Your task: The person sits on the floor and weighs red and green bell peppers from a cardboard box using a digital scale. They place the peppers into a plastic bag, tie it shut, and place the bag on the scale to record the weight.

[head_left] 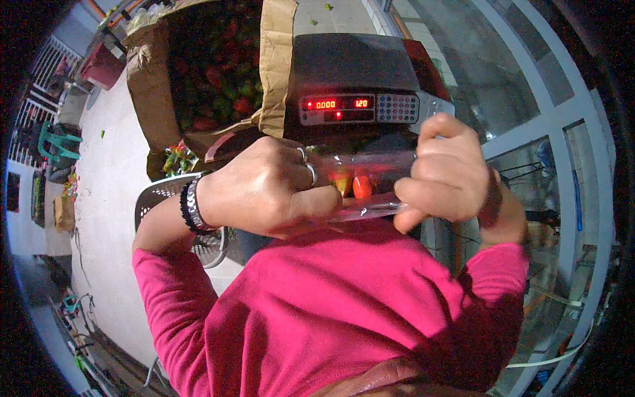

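The thin, see-through plastic bag [385,173] is near the middle of the frame, stretched between two bare hands. The left hand [264,188] and right hand [444,173] are each closed on one side. It looks light, floppy, slippery and easy to rip. A small, shiny red pepper [362,187] shows through; it might bruise, so the bag's edges seem best to hold.

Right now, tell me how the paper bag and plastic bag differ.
The paper bag is brown and opaque; the plastic bag is clear. The paper bag is larger than the plastic bag. The left hand and right hand grip the plastic bag; neither holds the paper bag.
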Available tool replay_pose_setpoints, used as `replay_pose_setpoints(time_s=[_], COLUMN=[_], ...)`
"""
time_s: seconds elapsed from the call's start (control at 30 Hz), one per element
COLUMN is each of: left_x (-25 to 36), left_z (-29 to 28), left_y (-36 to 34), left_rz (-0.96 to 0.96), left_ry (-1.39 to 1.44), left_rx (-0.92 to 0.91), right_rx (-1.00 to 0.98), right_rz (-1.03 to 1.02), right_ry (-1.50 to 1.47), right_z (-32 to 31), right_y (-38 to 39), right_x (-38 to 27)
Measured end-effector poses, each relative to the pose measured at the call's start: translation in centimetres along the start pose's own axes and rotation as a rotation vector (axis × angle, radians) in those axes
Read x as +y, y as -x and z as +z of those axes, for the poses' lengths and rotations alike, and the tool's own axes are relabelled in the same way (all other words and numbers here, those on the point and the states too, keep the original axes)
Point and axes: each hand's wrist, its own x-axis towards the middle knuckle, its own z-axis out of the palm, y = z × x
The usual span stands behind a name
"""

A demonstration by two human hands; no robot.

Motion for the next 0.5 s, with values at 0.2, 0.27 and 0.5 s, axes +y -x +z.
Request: replay_pose_setpoints(time_s=[0.2,0.27,0.5], left_x=[0.1,-0.3,-1.0], left_z=[0.1,0.9,1.3], left_y=[-0.4,-0.9,-0.3], left_rz=[0.130,0.178,0.149], left_ry=[-0.080,-0.111,-0.190], left_rx=[0.216,0.262,0.153], right_rx=[0.268,0.177,-0.464], right_rz=[0.225,0.564,0.503], right_ry=[-0.399,-0.437,0.099], right_z=[-0.5,-0.1,1.0], right_y=[0.1,-0.7,-2.2], right_x=[0.0,0.2,3.6])
